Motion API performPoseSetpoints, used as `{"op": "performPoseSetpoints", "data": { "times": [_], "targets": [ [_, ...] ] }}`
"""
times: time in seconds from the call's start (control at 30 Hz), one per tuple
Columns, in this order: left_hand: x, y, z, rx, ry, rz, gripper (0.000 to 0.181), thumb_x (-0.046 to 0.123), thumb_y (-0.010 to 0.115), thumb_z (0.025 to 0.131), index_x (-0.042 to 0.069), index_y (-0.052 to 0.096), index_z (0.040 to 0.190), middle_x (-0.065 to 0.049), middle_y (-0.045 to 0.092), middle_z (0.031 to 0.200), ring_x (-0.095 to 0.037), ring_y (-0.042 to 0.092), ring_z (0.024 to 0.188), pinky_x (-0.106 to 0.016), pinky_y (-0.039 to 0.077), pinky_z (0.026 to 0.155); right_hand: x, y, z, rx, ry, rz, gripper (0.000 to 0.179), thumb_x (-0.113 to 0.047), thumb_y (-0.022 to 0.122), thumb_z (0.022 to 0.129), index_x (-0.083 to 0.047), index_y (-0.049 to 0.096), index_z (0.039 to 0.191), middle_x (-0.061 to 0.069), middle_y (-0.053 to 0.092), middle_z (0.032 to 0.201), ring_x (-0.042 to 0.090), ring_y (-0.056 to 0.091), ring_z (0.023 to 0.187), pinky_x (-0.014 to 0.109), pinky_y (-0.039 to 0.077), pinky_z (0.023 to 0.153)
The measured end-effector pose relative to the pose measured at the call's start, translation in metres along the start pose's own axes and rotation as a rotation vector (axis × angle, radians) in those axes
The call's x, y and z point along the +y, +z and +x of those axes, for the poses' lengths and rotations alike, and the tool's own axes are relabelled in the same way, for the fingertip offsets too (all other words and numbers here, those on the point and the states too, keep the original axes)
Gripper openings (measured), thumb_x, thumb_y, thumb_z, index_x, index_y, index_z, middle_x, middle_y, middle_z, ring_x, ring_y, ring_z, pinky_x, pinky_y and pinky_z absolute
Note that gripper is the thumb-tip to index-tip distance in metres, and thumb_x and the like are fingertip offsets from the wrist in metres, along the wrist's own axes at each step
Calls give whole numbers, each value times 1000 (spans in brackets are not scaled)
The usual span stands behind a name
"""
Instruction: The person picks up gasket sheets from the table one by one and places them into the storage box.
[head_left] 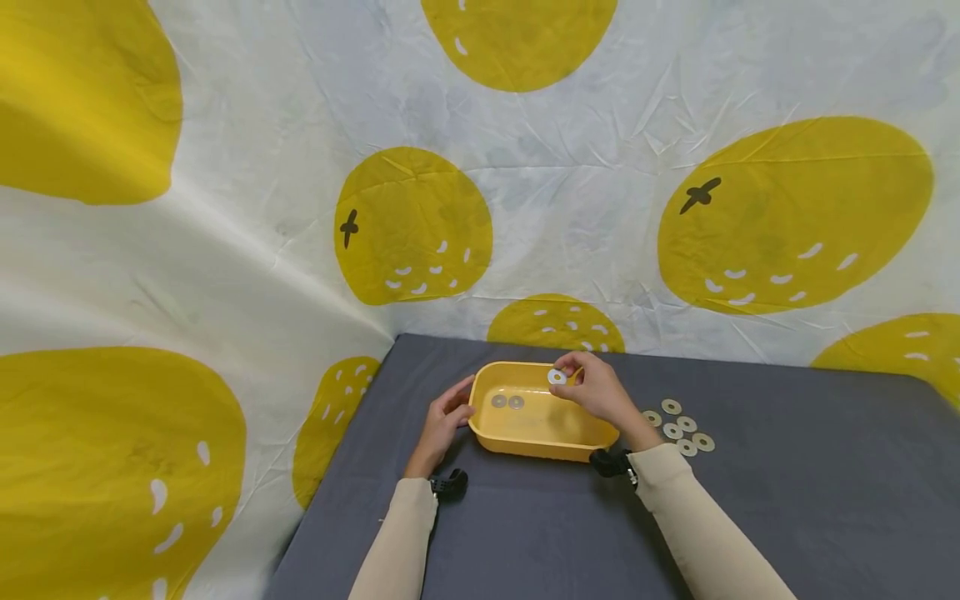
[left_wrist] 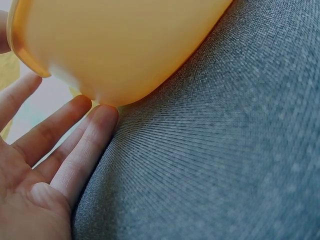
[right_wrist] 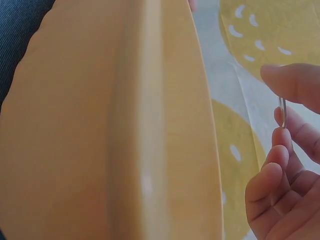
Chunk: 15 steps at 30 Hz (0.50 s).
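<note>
Here, right grip [head_left: 597,388] pinching a washer [head_left: 551,377] over yellow tray [head_left: 543,427], left grip [head_left: 443,419] spread against its end

In the right wrist view, glare streaks the blurred tub [right_wrist: 110,120].

A left hand [head_left: 446,421] touches the left end of a yellow tray [head_left: 540,429] on a grey-covered worktop [head_left: 525,533]. Above the tray's far right part, a right hand [head_left: 592,387] pinches a flat metal ring [head_left: 557,383] between its fingers. Two rings [head_left: 495,404] lie side by side inside, toward the left. Right of the tray, six loose rings [head_left: 690,427] lie clustered, one partly behind the wrist. Behind hangs a white curtain [head_left: 570,208] printed with yellow fruit.
</note>
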<state>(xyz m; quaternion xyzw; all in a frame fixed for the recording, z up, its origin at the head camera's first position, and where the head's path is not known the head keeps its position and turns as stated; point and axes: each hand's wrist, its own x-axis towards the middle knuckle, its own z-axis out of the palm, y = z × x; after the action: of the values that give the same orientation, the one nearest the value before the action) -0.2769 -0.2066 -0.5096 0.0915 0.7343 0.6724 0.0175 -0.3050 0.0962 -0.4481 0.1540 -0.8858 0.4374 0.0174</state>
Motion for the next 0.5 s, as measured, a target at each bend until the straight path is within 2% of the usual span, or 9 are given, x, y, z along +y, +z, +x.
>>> {"op": "performPoseSetpoints", "data": {
  "times": [0.33,0.5],
  "targets": [
    [0,0,1,3,-5,-2,57,3,58,99,10,47,154,-31,59,139,-49,57,125,-29,58,88,-6,20,12,-2,10,10,33,-17,81,86,-6,69,115,12,61,104,24,52,86,34,43,77],
    [-1,-1,1,-3,-10,-3,57,3,57,99,8,46,155,-31,59,139,-49,57,125,-27,57,87,-6,29,16,-11,25,4,33,-17,82,86,-6,69,115,11,60,103,23,51,86,34,43,77]
  ]
}}
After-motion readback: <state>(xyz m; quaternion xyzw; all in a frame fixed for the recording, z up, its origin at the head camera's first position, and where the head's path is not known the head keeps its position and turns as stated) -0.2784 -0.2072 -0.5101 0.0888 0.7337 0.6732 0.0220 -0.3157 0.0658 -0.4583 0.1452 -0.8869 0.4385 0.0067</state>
